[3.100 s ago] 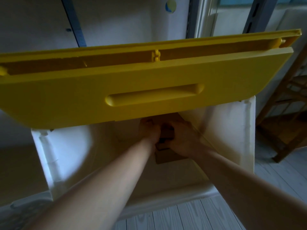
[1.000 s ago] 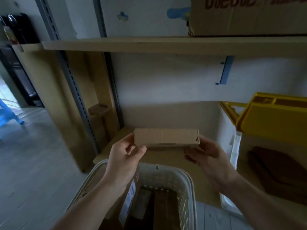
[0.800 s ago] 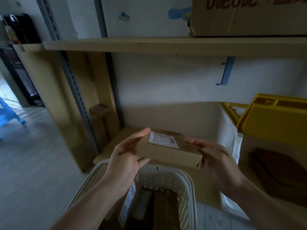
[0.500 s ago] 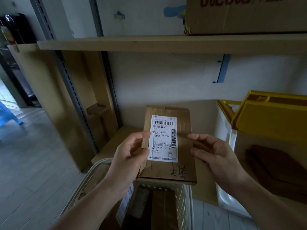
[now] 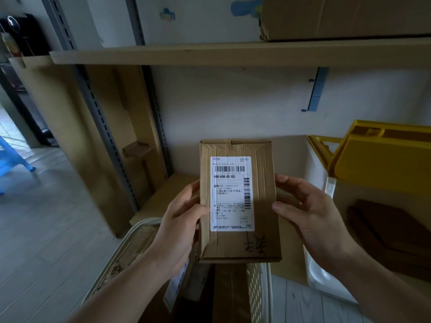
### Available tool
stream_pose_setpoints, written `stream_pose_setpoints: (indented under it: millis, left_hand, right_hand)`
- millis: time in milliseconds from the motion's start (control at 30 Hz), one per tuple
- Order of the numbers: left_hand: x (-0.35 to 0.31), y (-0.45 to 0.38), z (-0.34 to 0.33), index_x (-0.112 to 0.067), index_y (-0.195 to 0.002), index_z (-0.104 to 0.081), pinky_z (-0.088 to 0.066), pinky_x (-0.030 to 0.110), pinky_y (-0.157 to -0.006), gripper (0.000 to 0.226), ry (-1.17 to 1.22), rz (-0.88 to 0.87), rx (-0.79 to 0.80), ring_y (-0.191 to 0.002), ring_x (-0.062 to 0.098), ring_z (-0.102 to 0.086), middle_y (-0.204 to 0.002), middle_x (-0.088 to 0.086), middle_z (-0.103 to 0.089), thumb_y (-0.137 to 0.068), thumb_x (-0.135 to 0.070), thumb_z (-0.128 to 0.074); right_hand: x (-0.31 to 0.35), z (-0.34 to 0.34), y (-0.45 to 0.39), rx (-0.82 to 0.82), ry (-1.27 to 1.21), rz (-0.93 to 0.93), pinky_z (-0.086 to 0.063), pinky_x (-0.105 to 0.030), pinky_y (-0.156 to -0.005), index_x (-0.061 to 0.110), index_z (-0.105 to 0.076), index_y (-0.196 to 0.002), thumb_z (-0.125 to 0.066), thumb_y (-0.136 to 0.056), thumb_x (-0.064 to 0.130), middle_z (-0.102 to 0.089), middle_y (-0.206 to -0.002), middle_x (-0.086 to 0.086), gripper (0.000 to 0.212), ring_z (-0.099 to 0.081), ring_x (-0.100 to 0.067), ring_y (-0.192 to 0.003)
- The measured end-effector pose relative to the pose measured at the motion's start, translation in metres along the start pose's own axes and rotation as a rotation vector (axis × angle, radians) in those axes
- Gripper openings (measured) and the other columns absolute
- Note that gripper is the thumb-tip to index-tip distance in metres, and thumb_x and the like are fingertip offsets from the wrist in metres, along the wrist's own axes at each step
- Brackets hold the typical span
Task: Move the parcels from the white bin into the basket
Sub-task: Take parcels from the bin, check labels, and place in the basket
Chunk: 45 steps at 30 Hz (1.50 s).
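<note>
Above the white perforated plastic basket (image 5: 258, 292) you hold the brown cardboard parcel with its white label (image 5: 238, 199), long axis running near to far. Your left hand (image 5: 179, 227) and right hand (image 5: 310, 217) pinch its long side edges, equally near; the basket lies directly below.

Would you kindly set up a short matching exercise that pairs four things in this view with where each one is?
Things:
1. parcel
2. basket
3. yellow lid
4. large carton

Places:
A. on the top shelf
B. raised over the white bin at right
C. between both hands
D. low, beneath the held parcel

Pairs: 1-C, 2-D, 3-B, 4-A
</note>
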<state>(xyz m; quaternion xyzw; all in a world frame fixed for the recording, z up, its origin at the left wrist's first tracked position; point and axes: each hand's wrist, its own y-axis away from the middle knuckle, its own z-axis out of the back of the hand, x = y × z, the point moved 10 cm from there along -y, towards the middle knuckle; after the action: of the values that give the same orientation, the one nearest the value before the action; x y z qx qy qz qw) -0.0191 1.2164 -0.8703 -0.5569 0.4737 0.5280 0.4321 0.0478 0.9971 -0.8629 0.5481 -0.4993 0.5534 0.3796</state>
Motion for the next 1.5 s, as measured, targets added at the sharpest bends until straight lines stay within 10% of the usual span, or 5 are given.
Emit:
stream_pose_setpoints:
  millis: [267,433,733,1500]
  left_hand:
    - [-0.012,0.005,-0.002,-0.030,-0.137,-0.055,-0.051,0.045,-0.101,0.046,0.021,-0.085,0.046,-0.120,0.019,-0.067,-0.123,0.000,-0.074,-0.102,-0.002,-0.043]
    - [-0.026,0.010,0.006,-0.044,-0.158,-0.017,-0.050,0.045,-0.108,0.076,-0.058,-0.217,0.021,-0.122,0.010,-0.066,-0.128,-0.012,-0.071,-0.101,-0.001,-0.044]
    - [-0.058,0.021,0.027,-0.016,-0.150,-0.044,-0.058,0.031,-0.096,0.060,-0.203,-0.472,-0.105,-0.120,0.006,-0.066,-0.127,-0.013,-0.071,-0.091,-0.019,-0.057]
    - [-0.069,0.026,0.028,-0.017,-0.143,-0.050,-0.058,0.026,-0.092,0.054,-0.096,-0.527,-0.073,-0.119,0.010,-0.067,-0.125,-0.011,-0.072,-0.090,-0.014,-0.060]
  right_hand:
    - [0.017,-0.012,0.009,0.055,0.046,0.087,-0.063,-0.027,-0.077,0.024,-0.063,-0.131,-0.061,-0.093,0.004,-0.076,-0.118,0.005,0.043,-0.074,-0.017,-0.107]
    - [0.029,-0.019,0.014,0.059,0.036,0.167,-0.062,-0.025,-0.074,0.025,-0.061,-0.133,-0.062,-0.087,0.016,-0.076,-0.118,0.007,0.047,-0.074,-0.015,-0.107]
    - [0.050,-0.025,0.026,0.006,0.030,0.285,-0.063,-0.027,-0.073,0.022,-0.062,-0.132,-0.060,-0.084,0.019,-0.076,-0.120,0.006,0.049,-0.075,-0.013,-0.106]
    - [0.054,-0.028,0.031,-0.046,0.072,0.328,-0.064,-0.032,-0.079,0.021,-0.061,-0.131,-0.059,-0.087,0.022,-0.075,-0.119,0.002,0.044,-0.074,-0.015,-0.107]
